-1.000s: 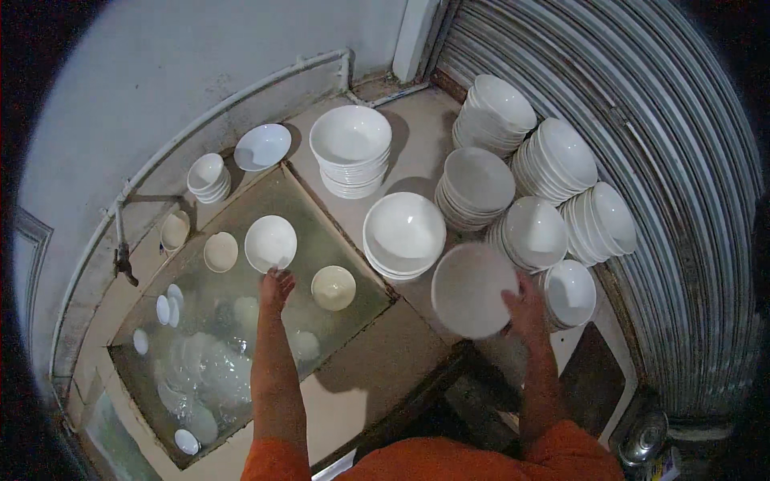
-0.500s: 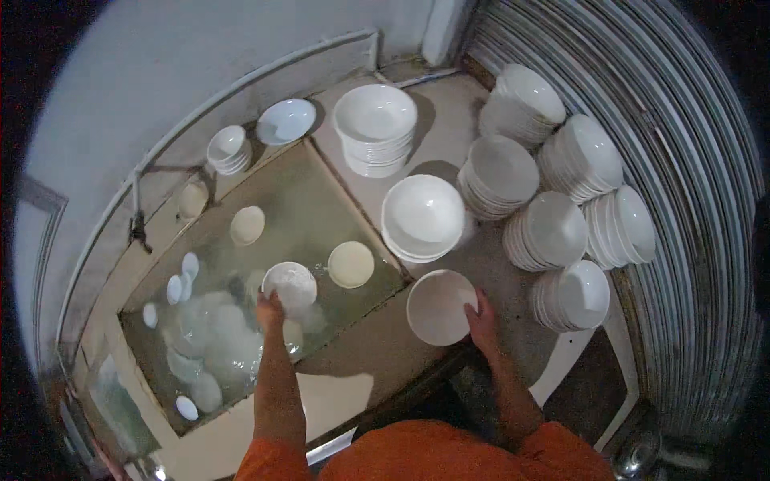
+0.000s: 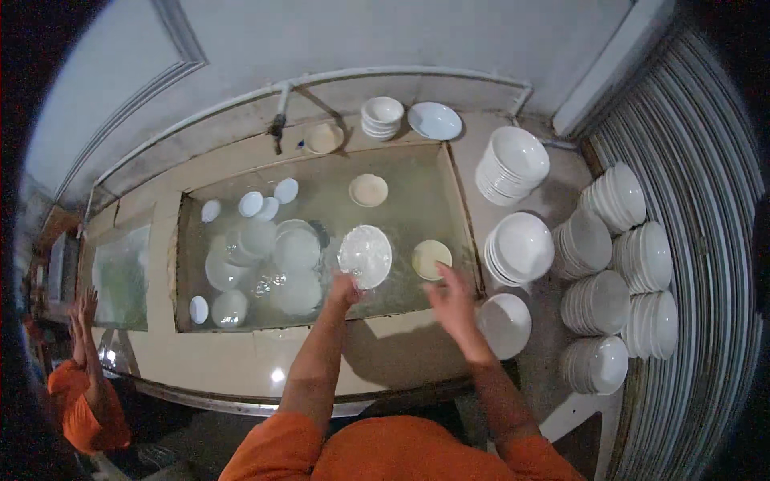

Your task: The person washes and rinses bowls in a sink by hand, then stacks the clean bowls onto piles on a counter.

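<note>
no readable text, no legible labels, numbers or signs

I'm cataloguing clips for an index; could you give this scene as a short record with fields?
Left hand: at the near edge of a round, glossy white bowl, apparently gripping it
Right hand: open, fingers by a round cream-yellow bowl; contact unclear
Beside right wrist: another round white bowl
Basin: rectangular, sunken, filled with cloudy water, pale dishes in it
Right side: nested stacks of round white bowls
Far side: short stack of small white bowls, shallow white dish
Far left: another person, orange top
</note>
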Available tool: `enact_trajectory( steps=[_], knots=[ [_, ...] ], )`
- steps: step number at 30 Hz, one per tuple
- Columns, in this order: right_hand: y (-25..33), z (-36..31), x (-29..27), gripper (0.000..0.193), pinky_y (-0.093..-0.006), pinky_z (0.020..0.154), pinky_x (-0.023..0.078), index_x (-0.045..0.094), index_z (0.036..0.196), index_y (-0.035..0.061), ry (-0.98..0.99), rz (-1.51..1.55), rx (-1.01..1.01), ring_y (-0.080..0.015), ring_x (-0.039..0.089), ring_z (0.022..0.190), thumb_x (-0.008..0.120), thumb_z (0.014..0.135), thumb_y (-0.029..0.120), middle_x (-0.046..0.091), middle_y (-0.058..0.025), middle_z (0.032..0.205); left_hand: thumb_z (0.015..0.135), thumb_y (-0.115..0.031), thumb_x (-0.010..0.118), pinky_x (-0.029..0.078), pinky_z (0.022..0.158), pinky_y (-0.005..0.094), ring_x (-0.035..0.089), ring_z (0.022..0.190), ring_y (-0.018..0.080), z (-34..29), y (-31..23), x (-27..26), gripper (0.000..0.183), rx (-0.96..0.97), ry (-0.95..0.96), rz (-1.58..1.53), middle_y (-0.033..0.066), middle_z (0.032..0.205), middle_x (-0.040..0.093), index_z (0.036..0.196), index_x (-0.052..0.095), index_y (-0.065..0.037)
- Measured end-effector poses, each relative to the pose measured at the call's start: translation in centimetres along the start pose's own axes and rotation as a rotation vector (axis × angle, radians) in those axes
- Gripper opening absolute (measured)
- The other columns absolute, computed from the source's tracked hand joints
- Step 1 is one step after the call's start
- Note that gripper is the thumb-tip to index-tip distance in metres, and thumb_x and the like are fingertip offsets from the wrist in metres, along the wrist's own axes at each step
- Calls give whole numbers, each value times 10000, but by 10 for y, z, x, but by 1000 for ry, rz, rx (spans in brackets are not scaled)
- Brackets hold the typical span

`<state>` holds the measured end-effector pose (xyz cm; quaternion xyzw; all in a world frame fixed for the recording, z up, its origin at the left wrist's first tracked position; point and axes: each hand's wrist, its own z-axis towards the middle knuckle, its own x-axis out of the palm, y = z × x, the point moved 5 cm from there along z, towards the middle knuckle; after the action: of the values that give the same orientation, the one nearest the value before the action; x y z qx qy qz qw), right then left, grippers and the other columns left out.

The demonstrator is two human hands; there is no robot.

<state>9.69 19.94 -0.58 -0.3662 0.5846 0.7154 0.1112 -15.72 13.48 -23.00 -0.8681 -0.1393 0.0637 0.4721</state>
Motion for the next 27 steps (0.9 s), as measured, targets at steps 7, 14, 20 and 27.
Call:
enact_trajectory(
  steps=[7,14,20,27],
  knots=[
    [110,61,81,657,-447,919,447,345,1411,180,16,115,-120,-444,491,1146,537,808,6,443,-251,1321,836,-216,682,510,591,345,633,742,203,-54,-105,12,233,204,-117,-733,112,840,659,944,655,-12],
    [145,63,91,702,-463,940,452,375,1399,268,355,-364,-313,-428,506,1140,483,794,-71,430,-202,1346,915,-115,546,531,740,317,673,868,282,-107,-213,-67,186,892,-423,690,165,1029,662,1052,645,-37],
    [167,57,86,663,-451,960,453,415,1375,282,177,-337,-594,-405,494,1161,462,818,-74,446,-191,1301,859,-199,636,531,718,321,680,799,251,-68,-130,-64,209,404,-214,-47,71,938,702,1044,660,-104],
    [73,5,-28,521,-430,1058,312,350,1339,-14,-486,227,190,-359,423,1245,565,872,72,457,-228,1308,839,-80,608,498,711,349,657,819,217,-100,-39,-136,283,374,-149,484,130,901,696,1121,617,-52]
  ],
)
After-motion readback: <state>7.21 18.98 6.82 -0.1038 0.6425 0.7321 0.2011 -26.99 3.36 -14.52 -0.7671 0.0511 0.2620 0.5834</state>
